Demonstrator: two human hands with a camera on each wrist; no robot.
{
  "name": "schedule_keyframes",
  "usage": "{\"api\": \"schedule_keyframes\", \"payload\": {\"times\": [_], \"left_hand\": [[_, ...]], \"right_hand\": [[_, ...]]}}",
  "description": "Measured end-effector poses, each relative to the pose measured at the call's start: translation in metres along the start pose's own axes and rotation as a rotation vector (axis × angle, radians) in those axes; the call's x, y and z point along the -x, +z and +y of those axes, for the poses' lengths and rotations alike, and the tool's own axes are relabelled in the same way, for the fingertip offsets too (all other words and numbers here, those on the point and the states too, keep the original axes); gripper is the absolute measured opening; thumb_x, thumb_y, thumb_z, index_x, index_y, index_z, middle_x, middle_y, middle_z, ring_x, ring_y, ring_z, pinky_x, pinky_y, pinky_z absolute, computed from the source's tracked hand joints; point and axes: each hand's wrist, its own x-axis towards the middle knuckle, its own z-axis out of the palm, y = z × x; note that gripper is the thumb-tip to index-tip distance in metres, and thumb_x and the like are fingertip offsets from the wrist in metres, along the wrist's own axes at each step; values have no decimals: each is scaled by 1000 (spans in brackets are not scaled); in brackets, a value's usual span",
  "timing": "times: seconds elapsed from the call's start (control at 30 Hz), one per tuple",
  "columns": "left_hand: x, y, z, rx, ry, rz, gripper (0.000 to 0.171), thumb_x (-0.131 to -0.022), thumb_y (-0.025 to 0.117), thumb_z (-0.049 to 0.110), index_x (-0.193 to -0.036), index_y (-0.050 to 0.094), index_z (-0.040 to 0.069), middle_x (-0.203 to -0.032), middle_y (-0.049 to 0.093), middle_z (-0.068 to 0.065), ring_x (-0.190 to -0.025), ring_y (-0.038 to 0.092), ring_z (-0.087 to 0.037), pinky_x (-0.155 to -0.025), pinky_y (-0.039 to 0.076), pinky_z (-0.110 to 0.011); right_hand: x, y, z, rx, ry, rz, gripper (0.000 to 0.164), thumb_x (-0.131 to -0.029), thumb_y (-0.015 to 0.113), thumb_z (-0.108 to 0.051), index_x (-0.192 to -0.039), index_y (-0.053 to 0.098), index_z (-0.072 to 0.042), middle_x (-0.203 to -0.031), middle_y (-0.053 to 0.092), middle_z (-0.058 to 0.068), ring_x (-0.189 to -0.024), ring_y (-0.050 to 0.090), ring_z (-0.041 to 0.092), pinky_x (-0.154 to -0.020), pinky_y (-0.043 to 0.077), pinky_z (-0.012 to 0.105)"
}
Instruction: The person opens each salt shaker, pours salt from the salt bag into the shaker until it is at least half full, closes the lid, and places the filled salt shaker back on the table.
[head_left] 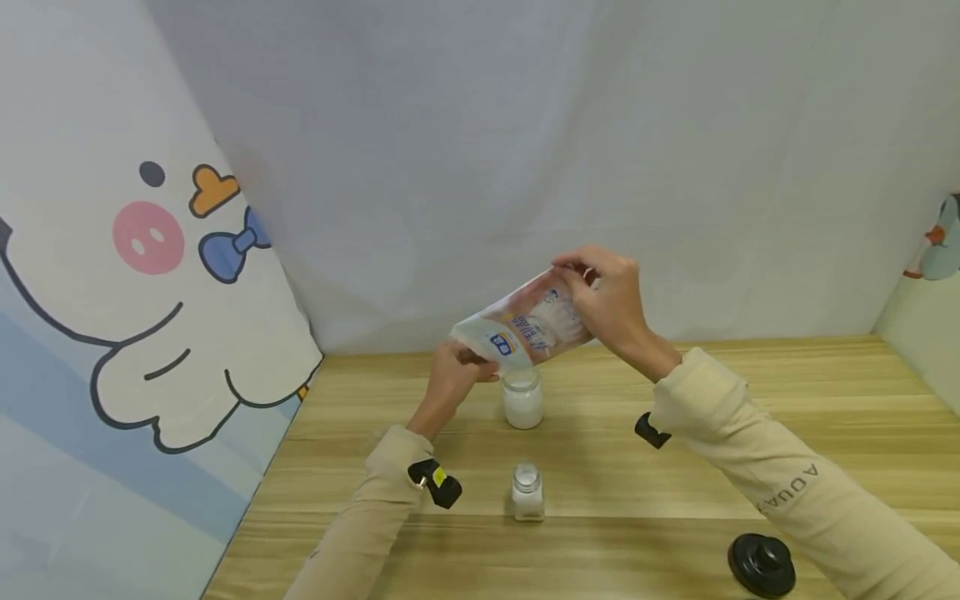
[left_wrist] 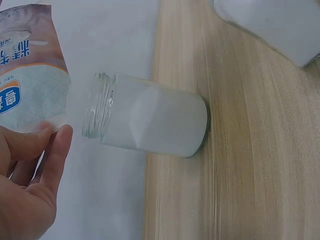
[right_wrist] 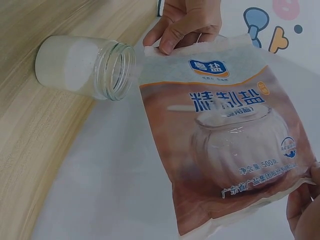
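A pink and pale blue bag of salt (head_left: pixel 525 321) slants downward to the left in the head view, its low corner close over the mouth of a glass jar (head_left: pixel 522 406). White salt fills much of that jar, as the left wrist view shows. My left hand (head_left: pixel 450 379) pinches the bag's pale blue top end between thumb and fingers. At the raised bottom end, my right hand (head_left: pixel 611 300) grips the bag's edge. The right wrist view has the bag's printed front (right_wrist: pixel 235 125) facing the camera, with the jar's open rim (right_wrist: pixel 120 71) beside its corner.
A smaller open glass jar (head_left: pixel 528 497) with white contents stands nearer on the wooden table (head_left: pixel 600 483). A round black lid (head_left: pixel 761 565) lies at the front right, by my right sleeve. A pale curtain (head_left: pixel 480 167) hangs behind the table; a cartoon-printed panel (head_left: pixel 225 350) borders the left.
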Motion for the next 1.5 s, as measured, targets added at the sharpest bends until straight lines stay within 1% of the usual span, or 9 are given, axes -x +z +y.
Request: {"api": "schedule_keyframes", "payload": {"times": [0.27,0.5,0.8,1.2,1.5], "left_hand": [[-1,1,0,-7,7,-2,30,-75,65,-17,-105,63,-14,-95,66,-27,-78,67,-27,-69,59,-34],[-1,0,0,-9,5,1,31,-75,65,-16,-106,62,-14,-95,66,-27,-77,67,-27,-68,59,-34],[-2,0,-1,-20,-5,-7,31,-75,66,-16,-106,63,-13,-97,66,-26,-79,67,-28,-69,59,-34],[-2,-1,-2,-12,4,-8,30,-75,65,-16,-105,63,-13,-96,66,-26,-78,67,-26,-69,59,-33],[-2,-1,-1,-10,-19,-4,31,-75,66,-16,-106,62,-13,-98,66,-26,-79,67,-27,-69,59,-33]], "right_hand": [[0,-1,0,1,-11,0,8,-82,65,9,-85,71,4,-80,70,14,-60,59,20,-54,45,17],[0,1,0,1,-7,0,7,-83,65,8,-85,71,4,-81,70,14,-62,59,20,-54,46,21],[-1,2,-1,2,-19,6,7,-82,66,8,-85,71,4,-80,70,14,-61,60,21,-54,46,22],[-1,4,-1,2,-18,5,7,-83,65,8,-84,71,5,-80,70,15,-61,59,22,-54,46,21],[-1,4,-1,3,-17,4,6,-83,65,8,-84,70,6,-80,69,15,-61,59,21,-53,47,21]]}}
